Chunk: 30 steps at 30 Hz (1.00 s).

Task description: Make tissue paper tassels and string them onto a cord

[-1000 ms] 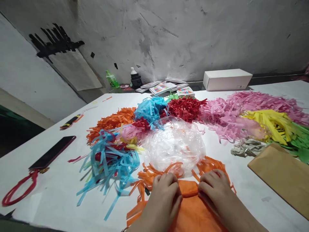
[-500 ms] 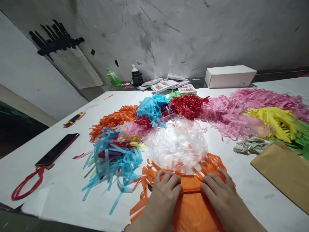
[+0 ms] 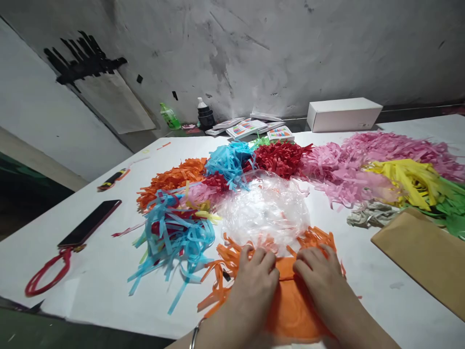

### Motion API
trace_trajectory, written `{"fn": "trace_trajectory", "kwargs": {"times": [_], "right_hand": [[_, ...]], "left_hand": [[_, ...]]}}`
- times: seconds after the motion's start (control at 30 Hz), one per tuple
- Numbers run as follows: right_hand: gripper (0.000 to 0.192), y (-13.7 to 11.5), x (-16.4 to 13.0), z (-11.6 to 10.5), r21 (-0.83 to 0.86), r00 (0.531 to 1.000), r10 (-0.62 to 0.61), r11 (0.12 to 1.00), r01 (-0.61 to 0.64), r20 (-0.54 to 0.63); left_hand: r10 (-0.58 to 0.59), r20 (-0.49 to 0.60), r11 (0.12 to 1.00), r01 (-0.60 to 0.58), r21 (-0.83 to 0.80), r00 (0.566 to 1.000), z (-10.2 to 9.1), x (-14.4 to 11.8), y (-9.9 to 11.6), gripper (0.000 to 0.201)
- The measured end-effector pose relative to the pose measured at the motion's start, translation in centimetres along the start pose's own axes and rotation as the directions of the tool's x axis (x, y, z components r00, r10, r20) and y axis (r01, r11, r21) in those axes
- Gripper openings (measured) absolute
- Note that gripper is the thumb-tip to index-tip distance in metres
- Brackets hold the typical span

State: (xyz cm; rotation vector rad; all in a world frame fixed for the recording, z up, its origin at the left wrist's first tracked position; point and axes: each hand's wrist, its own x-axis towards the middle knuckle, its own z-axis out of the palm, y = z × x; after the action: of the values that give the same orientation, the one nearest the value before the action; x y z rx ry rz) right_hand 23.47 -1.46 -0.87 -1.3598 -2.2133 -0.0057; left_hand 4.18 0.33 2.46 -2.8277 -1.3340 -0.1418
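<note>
An orange tissue paper sheet (image 3: pixel 295 315) with fringed strips at its far end lies on the white table in front of me. Across its upper part runs a narrow folded band. My left hand (image 3: pixel 254 276) has its fingers curled over the left end of this band, and a metal bracelet (image 3: pixel 195 335) circles that wrist. On the right end, my right hand (image 3: pixel 319 269) grips the band with bent fingers; its thumb is mostly hidden. Orange strips spread out beyond both hands. Just past them sits a crumpled clear plastic bag (image 3: pixel 267 208).
Left of the sheet lie blue paper strips (image 3: pixel 174 242) and a phone (image 3: pixel 90 223) with a red strap. Orange (image 3: pixel 178 177), red (image 3: pixel 283 157), pink (image 3: pixel 395 150) and yellow (image 3: pixel 407 177) fringe piles line the back. A brown envelope (image 3: pixel 421 257) lies right, a white box (image 3: pixel 343 115) behind.
Both hands have shifted slightly away from me with the folded band. The sheet's near edge now shows at the bottom. The view has moved slightly.
</note>
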Motion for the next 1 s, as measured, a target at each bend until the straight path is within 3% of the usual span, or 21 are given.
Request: {"fn": "trace_trajectory", "kwargs": {"times": [0.13,0.23,0.33,0.47,0.6,0.7,0.77,0.87,1.0], "right_hand": [[0.014,-0.7,-0.4,-0.4,0.001,0.979,-0.186,0.982,0.186,0.088],[0.018,-1.0,-0.4,0.4,-0.119,0.971,-0.237,0.964,0.237,0.015],[0.025,-1.4,0.1,1.5,-0.224,0.965,-0.249,0.948,0.226,-0.081],[0.031,-1.8,0.6,2.1,-0.184,0.969,-0.19,0.97,0.16,-0.158],[0.031,-1.2,0.9,1.4,-0.121,0.966,-0.067,0.992,0.037,-0.249],[0.022,0.1,0.8,0.3,-0.035,0.938,0.07,0.996,-0.087,-0.34],[0.017,1.1,0.5,-0.5,0.023,0.904,0.168,0.985,-0.173,-0.394],[0.02,2.5,-0.2,-1.7,0.079,0.847,0.307,0.95,-0.304,-0.435],[0.029,3.9,-0.8,-3.0,0.302,0.717,0.587,0.809,-0.505,-0.375]], "left_hand": [[0.198,-0.084,0.978,-0.191,0.077,0.977,1.4,0.1,0.6,0.017],[0.21,-0.039,0.977,-0.208,0.049,0.977,1.5,1.2,0.3,0.017],[0.202,-0.006,0.979,-0.201,0.009,0.979,0.5,2.1,-0.7,0.015],[0.281,-0.06,0.958,-0.284,-0.052,0.958,0.0,0.9,-1.2,0.01],[0.456,-0.091,0.869,-0.465,-0.172,0.885,1.3,-0.9,-0.7,0.011],[0.377,-0.07,0.909,-0.383,-0.161,0.924,2.1,-1.3,-0.5,0.032],[0.31,-0.023,0.943,-0.31,-0.122,0.95,2.2,-1.2,-0.5,0.04],[0.3,0.003,0.949,-0.298,-0.101,0.954,2.5,-1.2,-0.6,0.037],[0.306,-0.078,0.949,-0.31,-0.06,0.949,4.1,-1.4,-0.7,0.034]]}}
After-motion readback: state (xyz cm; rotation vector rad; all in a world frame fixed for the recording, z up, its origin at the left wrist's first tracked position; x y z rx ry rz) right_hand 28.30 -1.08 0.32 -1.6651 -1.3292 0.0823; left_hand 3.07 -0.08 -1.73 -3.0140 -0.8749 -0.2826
